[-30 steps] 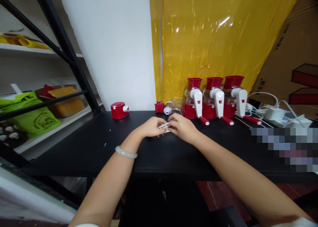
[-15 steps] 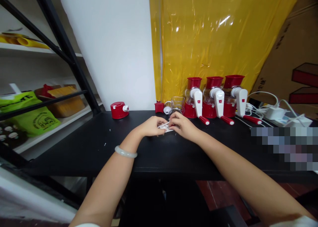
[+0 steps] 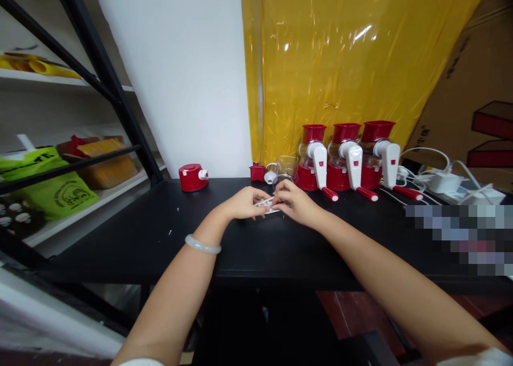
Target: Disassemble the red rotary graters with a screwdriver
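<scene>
Between my two hands, above the black table (image 3: 248, 254), is a small flat white piece (image 3: 264, 202). My left hand (image 3: 247, 202) pinches its left side between thumb and fingers. The fingers of my right hand (image 3: 289, 199) are bent and closed on its right side, covering part of it. Just behind my hands stand a clear plastic container (image 3: 287, 165), a small round white and metallic part (image 3: 271, 173) and a small red part (image 3: 257, 172).
Three red and white crank machines (image 3: 313, 181) stand at the back right, handles forward. White cables and adapters (image 3: 444, 182) lie beyond them. A red round base (image 3: 193, 178) sits at the back left, near a shelf rack (image 3: 116, 189).
The fingers have shifted slightly around the white piece. Both hands stay in nearly the same place, and the objects on the table have not moved.
</scene>
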### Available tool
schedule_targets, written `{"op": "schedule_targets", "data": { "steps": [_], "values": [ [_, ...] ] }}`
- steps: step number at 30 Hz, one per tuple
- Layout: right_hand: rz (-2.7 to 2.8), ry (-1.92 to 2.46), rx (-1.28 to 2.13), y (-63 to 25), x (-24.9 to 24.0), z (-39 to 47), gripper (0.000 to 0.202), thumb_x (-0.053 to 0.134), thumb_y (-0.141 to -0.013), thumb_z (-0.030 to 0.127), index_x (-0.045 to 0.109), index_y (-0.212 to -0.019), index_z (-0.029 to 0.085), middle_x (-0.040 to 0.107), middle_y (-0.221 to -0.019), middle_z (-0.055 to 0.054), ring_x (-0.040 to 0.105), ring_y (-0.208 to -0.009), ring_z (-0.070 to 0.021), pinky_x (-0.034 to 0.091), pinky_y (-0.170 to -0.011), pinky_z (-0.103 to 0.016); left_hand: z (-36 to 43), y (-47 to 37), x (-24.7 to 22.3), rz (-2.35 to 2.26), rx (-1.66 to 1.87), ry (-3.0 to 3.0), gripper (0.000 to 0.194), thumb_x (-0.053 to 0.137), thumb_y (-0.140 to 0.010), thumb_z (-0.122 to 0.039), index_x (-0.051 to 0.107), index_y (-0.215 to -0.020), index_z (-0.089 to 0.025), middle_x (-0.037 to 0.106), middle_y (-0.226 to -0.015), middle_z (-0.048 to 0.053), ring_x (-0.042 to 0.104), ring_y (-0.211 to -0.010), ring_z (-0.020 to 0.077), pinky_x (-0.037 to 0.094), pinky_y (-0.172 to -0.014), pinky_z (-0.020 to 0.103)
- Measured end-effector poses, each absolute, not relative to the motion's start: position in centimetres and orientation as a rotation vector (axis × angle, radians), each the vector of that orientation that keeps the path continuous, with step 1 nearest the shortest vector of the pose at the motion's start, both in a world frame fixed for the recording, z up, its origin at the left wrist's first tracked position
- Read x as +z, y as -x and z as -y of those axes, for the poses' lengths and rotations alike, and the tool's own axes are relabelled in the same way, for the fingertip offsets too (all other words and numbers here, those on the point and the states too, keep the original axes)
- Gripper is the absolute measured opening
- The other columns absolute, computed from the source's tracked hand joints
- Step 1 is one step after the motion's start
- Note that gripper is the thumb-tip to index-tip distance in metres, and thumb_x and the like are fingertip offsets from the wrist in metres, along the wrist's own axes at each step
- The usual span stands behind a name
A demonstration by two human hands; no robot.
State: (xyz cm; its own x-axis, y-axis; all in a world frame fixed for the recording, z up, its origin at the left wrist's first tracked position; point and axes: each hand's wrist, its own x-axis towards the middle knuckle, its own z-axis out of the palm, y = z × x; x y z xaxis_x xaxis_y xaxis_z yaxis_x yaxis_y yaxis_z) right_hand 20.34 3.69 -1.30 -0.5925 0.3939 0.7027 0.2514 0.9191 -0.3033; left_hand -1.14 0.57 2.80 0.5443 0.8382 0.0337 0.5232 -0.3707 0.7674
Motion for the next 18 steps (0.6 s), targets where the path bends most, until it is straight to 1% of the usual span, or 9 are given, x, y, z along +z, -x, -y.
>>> {"op": "schedule_targets", "data": {
  "steps": [3,8,14,18],
  "values": [
    [2.22,0.447,0.205,-20.34,-1.39,-3.62,0.004,0.067,-0.085,0.017,0.067,-0.088,0.02,0.051,-0.1,-0.006,0.058,-0.092,-0.0189,0.051,-0.081,-0.035,-0.72,1.2,2.65,-1.104,0.559,-2.055,0.043,0.07,-0.079,-0.04,0.07,-0.111,-0.012,0.072,-0.086,0.009,0.071,-0.073,0.0201,0.054,-0.051,0.023],
    [2.191,0.431,0.161,-20.23,-1.49,-3.57,0.003,0.066,-0.086,0.019,0.067,-0.089,0.02,0.051,-0.1,-0.006,0.058,-0.089,-0.0185,0.052,-0.08,-0.036,-0.76,1.21,2.58,-1.121,0.586,-2.053,0.043,0.07,-0.078,-0.043,0.07,-0.108,-0.011,0.072,-0.084,0.009,0.07,-0.072,0.0196,0.053,-0.051,0.023],
    [2.158,0.441,0.078,-20.22,-1.48,-3.59,0.004,0.067,-0.086,0.021,0.067,-0.09,0.022,0.054,-0.102,-0.007,0.058,-0.097,-0.0215,0.052,-0.085,-0.039,-0.64,1.04,2.64,-1.112,0.644,-2.031,0.042,0.072,-0.077,-0.044,0.07,-0.105,-0.012,0.071,-0.079,0.007,0.069,-0.07,0.0183,0.053,-0.051,0.023],
    [2.156,0.455,0.049,-20.26,-1.56,-3.67,0.004,0.068,-0.085,0.021,0.068,-0.089,0.023,0.056,-0.101,-0.007,0.058,-0.096,-0.0217,0.052,-0.084,-0.039,-0.65,0.98,2.6,-1.119,0.66,-2.003,0.046,0.074,-0.076,-0.047,0.069,-0.106,-0.012,0.071,-0.081,0.008,0.07,-0.071,0.0186,0.053,-0.051,0.022]
  ]
}}
